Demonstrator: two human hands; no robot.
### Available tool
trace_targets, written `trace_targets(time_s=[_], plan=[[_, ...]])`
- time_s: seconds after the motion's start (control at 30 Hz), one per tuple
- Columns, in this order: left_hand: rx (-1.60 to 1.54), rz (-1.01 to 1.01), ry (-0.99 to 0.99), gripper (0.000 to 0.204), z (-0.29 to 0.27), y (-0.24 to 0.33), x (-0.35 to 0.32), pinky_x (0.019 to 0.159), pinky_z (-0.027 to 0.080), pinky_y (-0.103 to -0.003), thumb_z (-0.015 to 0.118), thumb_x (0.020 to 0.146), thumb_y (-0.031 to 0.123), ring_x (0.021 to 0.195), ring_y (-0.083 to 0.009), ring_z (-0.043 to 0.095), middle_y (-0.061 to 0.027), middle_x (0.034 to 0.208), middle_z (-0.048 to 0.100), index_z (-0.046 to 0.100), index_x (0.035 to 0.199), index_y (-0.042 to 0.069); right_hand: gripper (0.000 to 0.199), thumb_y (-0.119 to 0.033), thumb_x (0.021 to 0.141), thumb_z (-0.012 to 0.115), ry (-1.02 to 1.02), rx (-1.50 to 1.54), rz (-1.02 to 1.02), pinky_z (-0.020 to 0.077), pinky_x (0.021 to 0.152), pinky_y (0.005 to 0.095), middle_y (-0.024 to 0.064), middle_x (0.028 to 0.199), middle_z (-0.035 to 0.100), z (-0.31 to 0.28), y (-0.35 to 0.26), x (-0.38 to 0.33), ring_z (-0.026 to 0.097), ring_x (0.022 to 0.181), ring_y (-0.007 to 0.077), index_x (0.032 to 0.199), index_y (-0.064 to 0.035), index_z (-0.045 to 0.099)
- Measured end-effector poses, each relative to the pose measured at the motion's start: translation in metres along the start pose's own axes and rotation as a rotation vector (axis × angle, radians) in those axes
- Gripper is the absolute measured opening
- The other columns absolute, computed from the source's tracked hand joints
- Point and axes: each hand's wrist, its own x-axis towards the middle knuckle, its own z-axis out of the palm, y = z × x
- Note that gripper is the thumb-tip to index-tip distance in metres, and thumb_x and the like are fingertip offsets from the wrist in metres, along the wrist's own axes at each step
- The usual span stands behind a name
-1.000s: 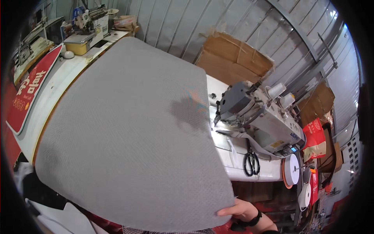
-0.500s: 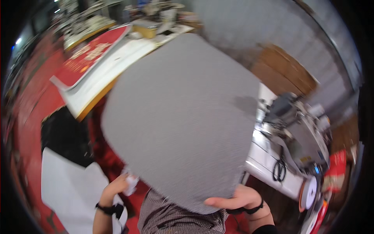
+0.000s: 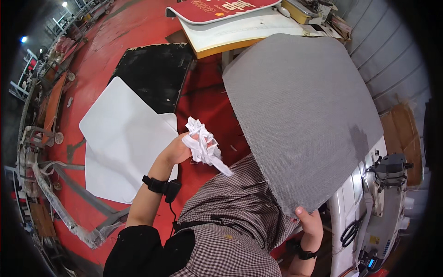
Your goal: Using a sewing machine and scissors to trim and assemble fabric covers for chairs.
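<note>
swung away from the sewing machine since a second ago, the view now looks down on a red floor (image 3: 138, 41), and the left hand (image 3: 177, 148), then out of sight, has come up with a crumpled white wad (image 3: 201, 144) of paper or cloth gripped in its closed fingers, held clear of the lap. left of it, white sheets (image 3: 121, 138) lie flat on the floor against a black mat (image 3: 154, 74), apparently set aside there within arm's reach. across the checked-shirt lap, the large grey mesh fabric panel (image 3: 304, 115) stands raised and tilted, its lower corner pinched between thumb and fingers of the right hand (image 3: 310, 226), a hold that seems meant to keep it spread and off the floor. beyond the panel, at right, the white industrial sewing machine (image 3: 387, 207) sits on its bench, black scissors (image 3: 351, 231) beside it.
</note>
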Motion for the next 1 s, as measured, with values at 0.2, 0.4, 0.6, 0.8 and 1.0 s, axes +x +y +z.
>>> trace_targets(time_s=[0.2,0.4,0.6,0.8,1.0], plan=[[0.085,-0.004,0.053,0.040,0.037,0.027,0.000,0.095,0.043,-0.042,0.056,0.088,0.029,0.108,-0.0260,0.055,-0.0115,0.115,0.055,0.049,0.117,0.002,0.039,-0.032,0.080,0.068,-0.021,-0.262,0.151,0.0444,0.054,0.0244,0.0044,0.069,0.060,-0.001,0.042,0.002,0.056,0.063,0.0119,0.087,0.0057,0.060],[1.016,-0.105,-0.541,0.024,0.169,0.021,0.008,0.081,0.045,-0.037,0.061,0.084,0.025,0.088,-0.0284,0.058,-0.0151,0.103,0.058,0.063,0.092,0.002,0.074,-0.020,0.062,0.084,0.051,-0.273,-0.489,0.0481,0.074,0.0262,0.0089,0.108,0.057,0.030,0.007,-0.028,0.058,0.091,0.0152,0.124,-0.0009,0.047],[1.463,-0.046,-0.681,0.025,0.231,-0.009,0.002,0.074,0.048,-0.041,0.062,0.077,0.017,0.082,-0.0351,0.060,-0.0193,0.102,0.057,0.060,0.094,0.000,0.079,-0.014,0.064,0.081,-0.276,0.053,-0.428,0.0396,0.096,0.0331,0.0132,0.123,0.052,0.066,0.013,0.009,0.051,0.113,0.0193,0.131,-0.0026,0.040],[1.480,0.053,-0.599,0.022,0.203,0.027,-0.025,0.078,0.050,-0.040,0.062,0.075,0.011,0.092,-0.0306,0.060,-0.0140,0.117,0.050,0.062,0.095,0.001,0.067,-0.008,0.070,0.074,-0.442,-0.247,-0.309,0.0398,0.095,0.0315,0.0078,0.120,0.053,0.056,0.024,0.031,0.051,0.110,0.0166,0.129,-0.0029,0.042],[1.282,0.440,-0.376,0.026,0.176,0.000,-0.022,0.082,0.050,-0.036,0.064,0.070,0.012,0.096,-0.0288,0.059,-0.0138,0.112,0.051,0.062,0.094,0.002,0.047,-0.011,0.076,0.069,-0.592,-0.214,-0.609,0.0484,0.078,0.0287,0.0069,0.112,0.055,0.088,0.037,0.058,0.057,0.098,0.0159,0.119,-0.0051,0.049]])
